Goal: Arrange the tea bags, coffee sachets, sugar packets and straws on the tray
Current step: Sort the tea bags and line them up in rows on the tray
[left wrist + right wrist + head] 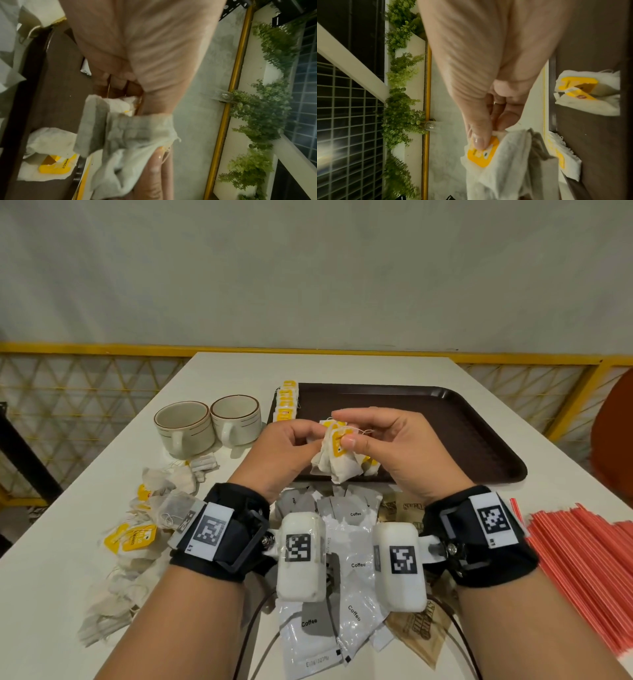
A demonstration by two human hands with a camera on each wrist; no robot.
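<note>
Both hands hold one bunch of white tea bags (337,463) with yellow tags just above the near edge of the dark brown tray (445,419). My left hand (313,438) grips the bunch from the left. My right hand (344,429) pinches the yellow tag (482,154) of a front bag between thumb and forefinger. A row of tea bags (287,402) lies at the tray's far left corner. Loose tea bags (137,535) are heaped on the table at left, coffee sachets (352,570) and brown sugar packets (421,631) lie under my wrists, and red straws (582,559) are at right.
Two cream cups (181,426) (236,419) stand left of the tray. The white table (342,368) ends at a yellow railing (102,349) in front of a wall. A reddish chair back (613,433) shows at the far right.
</note>
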